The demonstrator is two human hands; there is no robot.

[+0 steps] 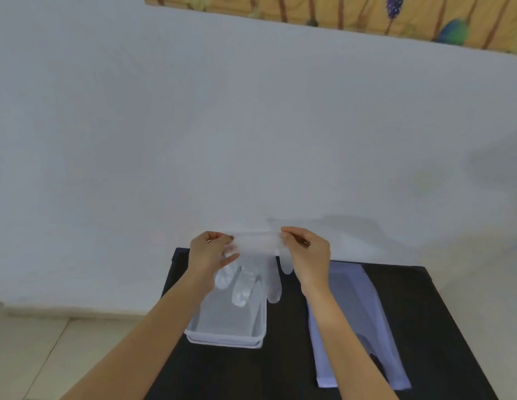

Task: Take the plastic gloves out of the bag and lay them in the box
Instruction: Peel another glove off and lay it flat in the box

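**Glove stretched between two hands above the box**

The left hand (212, 252) and right hand (308, 252) each pinch the cuff of a thin, clear plastic glove (256, 267) — fingertips closed on its edge at 9 and 3 o'clock. Its fingers dangle toward 6 o'clock over the white rectangular plastic box (225, 339). A pale lavender plastic bag (364, 327) lies flat on the black table (439, 327) — at the box's 3 o'clock.

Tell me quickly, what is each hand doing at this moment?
Left hand: closed, pinching one cuff corner of the plastic glove above the box.
Right hand: closed, pinching the other corner.
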